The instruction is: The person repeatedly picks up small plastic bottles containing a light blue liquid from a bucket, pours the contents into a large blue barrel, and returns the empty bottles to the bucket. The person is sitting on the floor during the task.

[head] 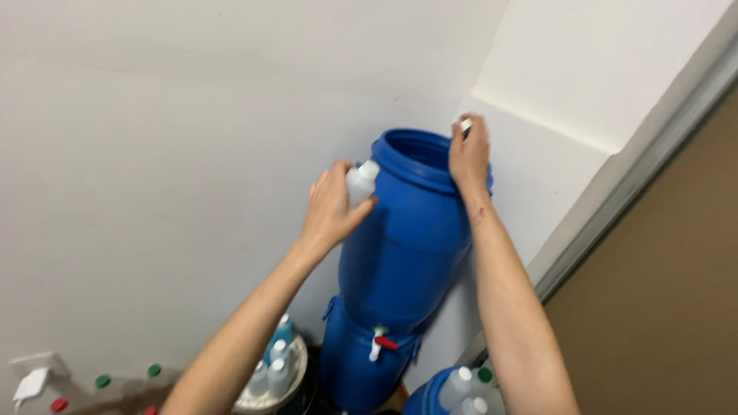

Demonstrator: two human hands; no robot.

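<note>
The left hand [332, 207] was closed around a small white plastic bottle [361, 183], gripping its body with the neck pointing up and to the right, toward the open mouth of the upper blue drum [407, 246]. The bottle's long axis tilted that way, its top just beside the drum's rim on the left side. The right hand [469, 154] rested on the far right edge of the same rim, fingers pinched on a small white piece, probably a cap [465, 124], though it was too small to tell for sure. Of the two hands, the left one with the bottle lay nearer the drum's opening, which sat between them. The upper drum stood stacked on a lower blue drum [354, 369] fitted with a white tap with a red handle [380, 343]. To the lower left stood more white bottles [273, 369] in a round tub, a spray bottle [31, 380] further left, and other bottles [461, 388] at the lower right, all against a white wall [154, 115].
</note>
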